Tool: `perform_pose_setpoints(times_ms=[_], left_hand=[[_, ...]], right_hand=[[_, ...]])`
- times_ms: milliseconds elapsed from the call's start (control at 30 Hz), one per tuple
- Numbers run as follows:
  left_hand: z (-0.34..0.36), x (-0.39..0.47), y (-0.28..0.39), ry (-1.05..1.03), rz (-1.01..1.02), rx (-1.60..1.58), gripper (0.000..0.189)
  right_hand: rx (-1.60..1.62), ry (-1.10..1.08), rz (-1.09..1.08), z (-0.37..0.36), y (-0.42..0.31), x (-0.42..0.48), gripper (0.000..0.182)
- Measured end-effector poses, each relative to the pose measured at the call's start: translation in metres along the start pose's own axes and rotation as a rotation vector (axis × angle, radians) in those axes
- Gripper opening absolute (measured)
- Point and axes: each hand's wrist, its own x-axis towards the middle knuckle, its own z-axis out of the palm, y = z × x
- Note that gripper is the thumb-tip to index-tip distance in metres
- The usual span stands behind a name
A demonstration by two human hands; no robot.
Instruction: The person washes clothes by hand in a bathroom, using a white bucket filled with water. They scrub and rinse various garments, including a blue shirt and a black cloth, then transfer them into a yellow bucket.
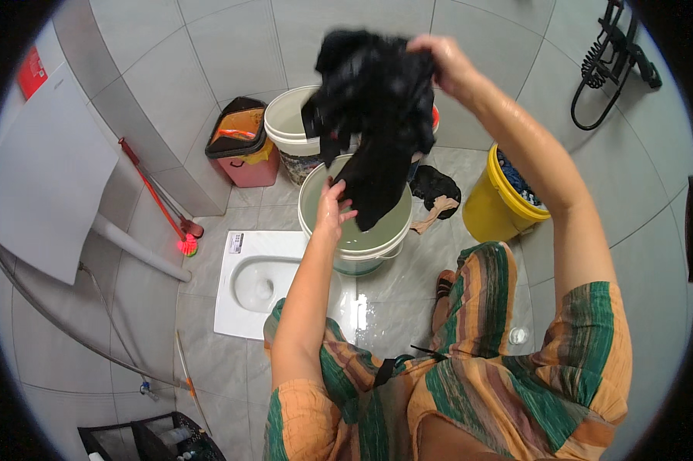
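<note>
A wet black garment (381, 109), blurred in places, hangs bunched above a white bucket of cloudy water (404, 227). High on its right side, my right hand (444, 63) grips the cloth with the arm raised. My left hand (333, 210) is at the garment's lower left edge, over the bucket's rim. Thumb and index finger seem to pinch the cloth there, while the other fingers are spread. The garment's lowest part hangs just over the water and hides some of the bucket's far rim.
Behind stand another white bucket (288, 118) and a pink bin (251, 167). Right are black wet cloth (435, 187), a beige cloth (437, 213) and a yellow bucket (487, 207) holding clothes. A squat toilet (225, 311) lies left, beyond it a red-handled brush (162, 201). The floor (392, 314) looks wet.
</note>
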Motion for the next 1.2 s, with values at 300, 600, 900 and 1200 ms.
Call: perform_pose_setpoints(times_ms=[300, 600, 900, 1200], left_hand=[[-0.01, -0.003, -0.007, 0.235, -0.116, 0.32, 0.056], [-0.032, 0.019, -0.035, 0.188, -0.069, 0.704, 0.017], [-0.029, 0.021, -0.051, 0.131, -0.129, 0.918, 0.029], [-0.012, 0.011, -0.04, 0.118, 0.032, 1.048, 0.028]], right_hand=[[-0.9, -0.642, 0.077, -0.006, 0.209, -0.085, 0.032], [-1.198, -1.182, 0.617, 0.044, 0.269, -0.106, 0.073], [-1.311, -1.387, 0.805, 0.065, 0.326, -0.084, 0.042], [-1.49, -1.338, 0.754, 0.065, 0.343, -0.074, 0.038]])
